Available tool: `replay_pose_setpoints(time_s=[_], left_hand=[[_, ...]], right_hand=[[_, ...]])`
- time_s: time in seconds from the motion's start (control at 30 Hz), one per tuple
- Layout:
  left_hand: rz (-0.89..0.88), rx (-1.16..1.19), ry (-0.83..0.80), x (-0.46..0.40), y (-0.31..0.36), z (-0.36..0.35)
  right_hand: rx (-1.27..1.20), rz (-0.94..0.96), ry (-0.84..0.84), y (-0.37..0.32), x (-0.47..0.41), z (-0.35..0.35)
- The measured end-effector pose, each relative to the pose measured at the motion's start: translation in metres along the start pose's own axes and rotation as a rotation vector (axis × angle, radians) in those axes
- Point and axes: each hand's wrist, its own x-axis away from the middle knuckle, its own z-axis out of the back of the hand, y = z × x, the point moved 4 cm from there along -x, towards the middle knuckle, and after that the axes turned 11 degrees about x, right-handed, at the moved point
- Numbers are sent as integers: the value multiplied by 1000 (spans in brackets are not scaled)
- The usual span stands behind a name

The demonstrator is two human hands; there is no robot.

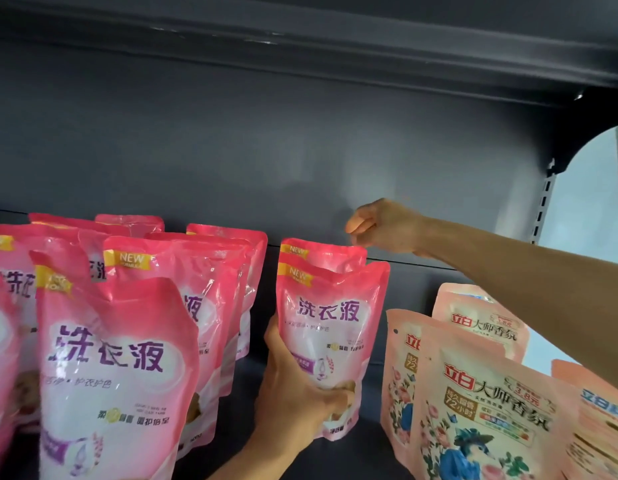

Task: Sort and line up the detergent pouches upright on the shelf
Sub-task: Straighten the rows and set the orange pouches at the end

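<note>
Glossy pink pouch [330, 337] gripped low by the left hand [293, 393]; right hand [383, 225] seemingly pinches the rear pouch's [323, 252] top.

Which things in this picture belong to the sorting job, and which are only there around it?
Part of the job:
- pink pouch gripped by the left hand
- second pink pouch behind it, its top pinched by the right hand
- pink pouch group
- peach pouches
- shelf

Only around:
- back panel
- upper shelf
- slotted upright
</note>
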Motion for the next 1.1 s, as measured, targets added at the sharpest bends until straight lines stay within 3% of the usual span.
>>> replay_pose_setpoints(time_s=[0.2,0.57,1.1], left_hand=[[-9,68,-17,-4,4,0],[3,74,49,6,2,9],[-20,82,69,76,35,27]], right_hand=[[68,86,-164,10,-20,-21],[124,157,-48,-16,-27,-31],[-19,259,-85,-49,28,-15]])
